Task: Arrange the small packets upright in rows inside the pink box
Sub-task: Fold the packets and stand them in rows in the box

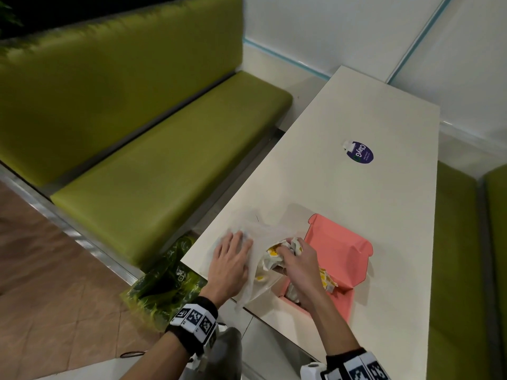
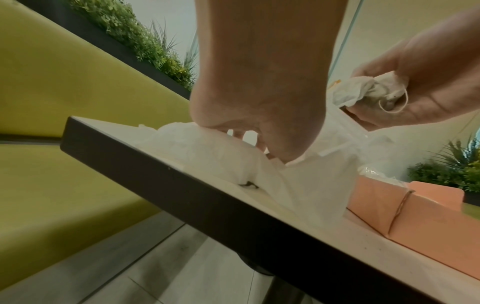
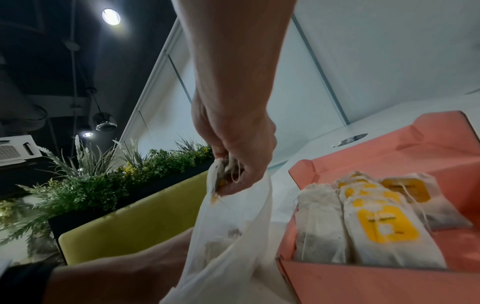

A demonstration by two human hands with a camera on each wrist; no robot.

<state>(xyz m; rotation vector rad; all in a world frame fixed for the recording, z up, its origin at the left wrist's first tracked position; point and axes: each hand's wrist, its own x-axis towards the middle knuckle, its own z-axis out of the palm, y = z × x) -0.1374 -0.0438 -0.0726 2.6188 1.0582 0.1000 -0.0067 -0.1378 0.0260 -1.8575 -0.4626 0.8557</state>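
Observation:
An open pink box (image 1: pixel 337 250) (image 3: pixel 363 283) sits on the white table (image 1: pixel 356 127). Several white packets with yellow labels (image 3: pixel 376 226) stand in a row at its near end. Left of the box lies a translucent white plastic bag (image 1: pixel 255 242) (image 2: pixel 285 181) with more packets (image 1: pixel 270 255) inside. My left hand (image 1: pixel 230 259) (image 2: pixel 259 115) presses flat on the bag. My right hand (image 1: pixel 295 253) (image 3: pixel 233 164) grips a bunch of packets (image 2: pixel 363 92) (image 3: pixel 221 179) with string at the bag's mouth, just left of the box.
A round purple sticker (image 1: pixel 360 153) is stuck on the table further off. Green bench seats (image 1: pixel 164 174) stand left and right of the table. A green plastic bag (image 1: pixel 164 283) lies on the floor by the table's near left corner. A planter (image 3: pixel 103 185) tops the bench.

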